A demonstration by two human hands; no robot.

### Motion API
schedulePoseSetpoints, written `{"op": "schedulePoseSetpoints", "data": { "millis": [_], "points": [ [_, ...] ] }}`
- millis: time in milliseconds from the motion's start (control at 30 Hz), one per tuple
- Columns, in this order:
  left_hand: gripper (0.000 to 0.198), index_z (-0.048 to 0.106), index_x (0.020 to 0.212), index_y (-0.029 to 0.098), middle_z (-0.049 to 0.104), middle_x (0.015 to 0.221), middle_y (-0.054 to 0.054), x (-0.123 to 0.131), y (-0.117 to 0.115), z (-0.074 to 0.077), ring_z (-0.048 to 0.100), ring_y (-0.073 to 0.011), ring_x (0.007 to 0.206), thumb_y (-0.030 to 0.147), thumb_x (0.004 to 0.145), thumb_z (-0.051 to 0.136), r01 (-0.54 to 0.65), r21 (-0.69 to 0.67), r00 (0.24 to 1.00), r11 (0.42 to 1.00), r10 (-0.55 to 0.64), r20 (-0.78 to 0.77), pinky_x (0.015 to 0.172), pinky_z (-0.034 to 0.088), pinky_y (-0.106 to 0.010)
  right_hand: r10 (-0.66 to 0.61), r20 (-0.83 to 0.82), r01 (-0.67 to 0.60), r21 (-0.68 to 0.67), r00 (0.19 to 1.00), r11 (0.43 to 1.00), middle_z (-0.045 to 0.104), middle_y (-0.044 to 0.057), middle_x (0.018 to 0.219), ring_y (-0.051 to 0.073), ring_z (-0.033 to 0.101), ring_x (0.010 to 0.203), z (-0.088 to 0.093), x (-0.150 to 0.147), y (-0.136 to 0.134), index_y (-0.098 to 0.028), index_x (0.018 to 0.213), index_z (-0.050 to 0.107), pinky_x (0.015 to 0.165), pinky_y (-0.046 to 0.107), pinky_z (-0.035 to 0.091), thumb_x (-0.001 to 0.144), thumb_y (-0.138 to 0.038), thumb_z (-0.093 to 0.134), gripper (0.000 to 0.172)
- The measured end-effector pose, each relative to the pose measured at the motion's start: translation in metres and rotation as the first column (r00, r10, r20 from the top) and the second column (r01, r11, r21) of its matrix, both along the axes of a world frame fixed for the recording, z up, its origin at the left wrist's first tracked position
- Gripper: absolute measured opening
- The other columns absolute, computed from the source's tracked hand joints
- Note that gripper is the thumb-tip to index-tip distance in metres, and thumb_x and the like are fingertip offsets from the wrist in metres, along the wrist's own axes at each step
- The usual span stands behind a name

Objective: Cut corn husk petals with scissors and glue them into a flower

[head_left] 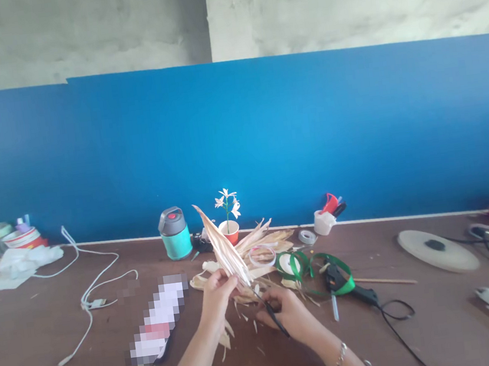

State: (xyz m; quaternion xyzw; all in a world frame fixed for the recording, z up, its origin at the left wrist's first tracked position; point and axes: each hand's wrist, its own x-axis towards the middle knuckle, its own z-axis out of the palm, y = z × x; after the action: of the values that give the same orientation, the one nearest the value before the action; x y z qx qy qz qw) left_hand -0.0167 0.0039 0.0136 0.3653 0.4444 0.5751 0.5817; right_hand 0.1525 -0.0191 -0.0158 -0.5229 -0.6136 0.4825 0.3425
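A dried corn husk [223,248] stands upright and slightly tilted, its pointed tip up, pinched at the lower end by my left hand [217,296]. My right hand [282,312] grips black-handled scissors [275,320], whose thin tip meets the husk's lower edge; the fingers partly hide them. Behind both hands lies a pile of dried husks [273,239]. Small husk scraps [224,335] are scattered on the table below my hands. A little artificial flower [227,200] with pale petals stands in a red and white paper cup [231,232] behind the husk.
Green ribbon [350,284] loops around a black glue gun [334,279] at the right, beside a wooden stick [390,280]. A teal jar [177,242], a phone [158,321] and a white cable [85,300] lie left. A blue partition [266,139] stands behind.
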Motion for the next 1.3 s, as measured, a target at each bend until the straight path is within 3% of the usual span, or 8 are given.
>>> {"op": "schedulePoseSetpoints", "data": {
  "millis": [200, 700, 967, 1300],
  "points": [
    [0.022, 0.059, 0.061, 0.016, 0.064, 0.059, 0.001, -0.001, 0.001, -0.002, 0.059, -0.0137, 0.054, 0.031, 0.056, 0.075, 0.016, 0.012, 1.0, 1.0, -0.017, 0.014, 0.058, 0.048, -0.025, -0.013, 0.066, 0.007, 0.089, 0.998, 0.996, 0.052, -0.004, 0.055, 0.009, 0.042, 0.05, 0.004, 0.0, 0.0, -0.013, 0.07, 0.063, 0.048, 0.02, 0.031, 0.062, -0.019, 0.067, 0.011],
    [0.025, 0.063, 0.066, 0.015, 0.066, 0.061, 0.0, -0.001, 0.003, -0.004, 0.061, -0.0147, 0.057, 0.032, 0.056, 0.077, 0.018, 0.015, 1.0, 1.0, -0.018, 0.025, 0.06, 0.049, -0.026, -0.068, 0.164, 0.046, 0.134, 0.984, 0.99, 0.047, -0.005, 0.05, 0.009, 0.036, 0.047, 0.01, -0.001, -0.001, -0.015, 0.068, 0.063, 0.045, 0.02, 0.027, 0.061, -0.022, 0.067, 0.01],
    [0.027, 0.066, 0.072, 0.015, 0.07, 0.066, -0.002, 0.002, 0.001, -0.005, 0.065, -0.0179, 0.062, 0.03, 0.053, 0.078, 0.032, -0.032, 0.999, 0.999, -0.031, 0.035, 0.06, 0.051, -0.027, -0.074, 0.119, 0.057, 0.137, 0.99, 0.989, 0.052, -0.004, 0.051, 0.01, 0.041, 0.048, 0.003, -0.001, 0.0, -0.015, 0.072, 0.064, 0.046, 0.02, 0.03, 0.06, -0.023, 0.067, 0.015],
    [0.026, 0.065, 0.072, 0.014, 0.069, 0.064, -0.002, 0.001, 0.001, -0.006, 0.063, -0.0151, 0.058, 0.03, 0.055, 0.077, 0.056, -0.042, 0.997, 0.998, -0.054, 0.053, 0.056, 0.05, -0.024, -0.069, 0.111, 0.056, 0.121, 0.991, 0.991, 0.056, -0.002, 0.055, 0.011, 0.046, 0.05, 0.009, -0.002, -0.001, -0.014, 0.072, 0.062, 0.048, 0.021, 0.034, 0.062, -0.02, 0.065, 0.011]
  ]
}}
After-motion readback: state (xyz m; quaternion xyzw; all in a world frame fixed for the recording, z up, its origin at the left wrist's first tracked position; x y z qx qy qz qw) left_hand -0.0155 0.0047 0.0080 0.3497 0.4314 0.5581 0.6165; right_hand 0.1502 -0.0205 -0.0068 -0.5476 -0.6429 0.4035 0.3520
